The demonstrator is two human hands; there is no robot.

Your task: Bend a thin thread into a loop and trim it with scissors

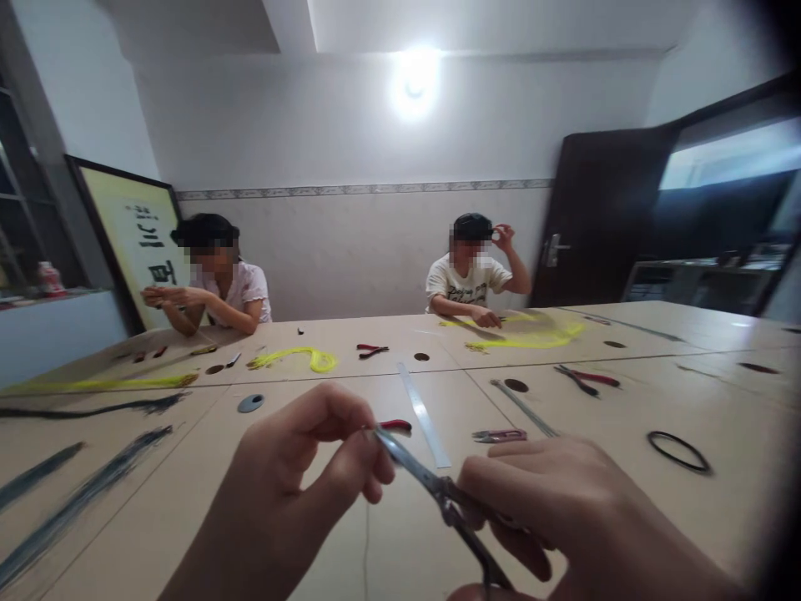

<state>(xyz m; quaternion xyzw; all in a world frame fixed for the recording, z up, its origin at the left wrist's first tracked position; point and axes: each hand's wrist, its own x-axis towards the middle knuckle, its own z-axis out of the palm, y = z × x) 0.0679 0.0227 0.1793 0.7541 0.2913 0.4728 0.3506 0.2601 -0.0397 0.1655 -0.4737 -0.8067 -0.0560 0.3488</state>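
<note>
My right hand (551, 492) is wrapped round a pair of silver scissors (416, 467) in front of me, a dark handle slanting down toward me. The blades point up and left, their tip meeting the fingers of my left hand (325, 451). Thumb and forefinger of that hand are pinched together at the tip; whatever lies between them is too small to make out. Just beyond my left fingertips, partly hidden, shows a red handle (396, 426). A flat metal ruler (425, 417) lies past the blades, with pink-handled thread snips (501, 436) to its right.
Bundles of dark strands (93, 476) lie on the table (188, 517) at left, yellow strands (300, 357) farther back. Red-handled pliers (588, 380) and a black ring (679, 452) lie at right. Two people sit opposite, one handling something small (159, 296), one touching their headwear.
</note>
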